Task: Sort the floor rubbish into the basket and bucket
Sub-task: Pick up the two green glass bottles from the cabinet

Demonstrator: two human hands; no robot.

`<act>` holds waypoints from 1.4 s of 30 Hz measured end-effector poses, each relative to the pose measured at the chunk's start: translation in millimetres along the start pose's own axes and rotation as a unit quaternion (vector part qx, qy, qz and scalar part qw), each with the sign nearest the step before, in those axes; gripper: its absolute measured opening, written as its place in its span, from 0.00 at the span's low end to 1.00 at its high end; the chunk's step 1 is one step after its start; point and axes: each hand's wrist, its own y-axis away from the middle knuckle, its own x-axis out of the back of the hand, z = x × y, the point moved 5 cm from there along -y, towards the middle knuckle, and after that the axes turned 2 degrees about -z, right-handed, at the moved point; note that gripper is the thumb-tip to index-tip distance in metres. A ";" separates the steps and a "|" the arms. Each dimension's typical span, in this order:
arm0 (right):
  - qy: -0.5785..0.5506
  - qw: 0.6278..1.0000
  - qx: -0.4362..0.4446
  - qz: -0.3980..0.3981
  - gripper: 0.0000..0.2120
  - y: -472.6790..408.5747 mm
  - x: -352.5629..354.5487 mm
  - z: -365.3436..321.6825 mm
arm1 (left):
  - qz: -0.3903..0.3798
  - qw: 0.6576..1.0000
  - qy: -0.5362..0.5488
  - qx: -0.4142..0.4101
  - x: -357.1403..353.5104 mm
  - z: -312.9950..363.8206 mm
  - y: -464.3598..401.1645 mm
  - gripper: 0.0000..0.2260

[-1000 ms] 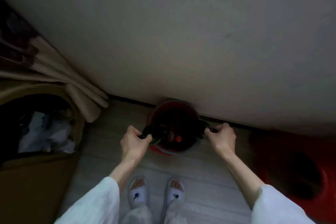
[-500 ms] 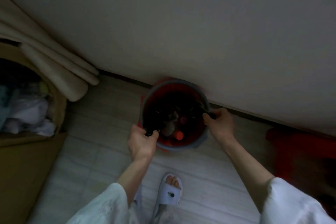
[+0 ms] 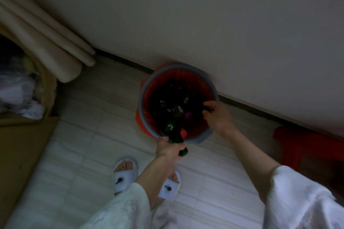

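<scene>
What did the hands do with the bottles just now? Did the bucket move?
The left hand has tipped its green bottle bottom-first over the rim into the bucket, still gripping the neck. The right hand has moved over the bucket's far side; what its fingers hold is too dark to tell. The bucket stayed by the wall, and the basket on the left.

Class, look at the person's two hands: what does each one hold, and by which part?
The left hand grips a green bottle by its neck, body tipped into the bucket. The right hand's grasp cannot be told.
</scene>
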 end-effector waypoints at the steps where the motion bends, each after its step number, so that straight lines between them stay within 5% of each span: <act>1: -0.009 1.000 -0.015 -0.011 0.19 -0.4 -4.3 5.3 | -0.015 1.000 0.007 0.004 -4.0 0.7 -0.1 0.18; 6: -0.031 0.998 -0.044 -0.034 0.24 9.1 -1.3 25.4 | -0.073 0.996 -0.056 0.013 0.3 2.5 6.3 0.24; 14: 0.006 0.995 -0.068 -0.075 0.17 81.0 18.0 0.7 | -0.042 0.989 -0.132 -0.048 55.3 31.4 67.5 0.08; 19: -0.083 0.988 -0.096 -0.094 0.12 164.9 25.6 -45.9 | -0.024 0.979 -0.167 -0.115 117.4 63.4 155.5 0.11; 33: -0.062 0.963 0.120 -0.235 0.10 429.0 -42.9 -255.1 | 0.115 0.962 0.101 -0.229 339.7 9.5 437.0 0.11; 42: 0.023 0.940 0.237 -0.244 0.08 531.6 -140.6 -364.0 | 0.138 0.916 0.240 -0.289 478.0 -41.3 505.8 0.07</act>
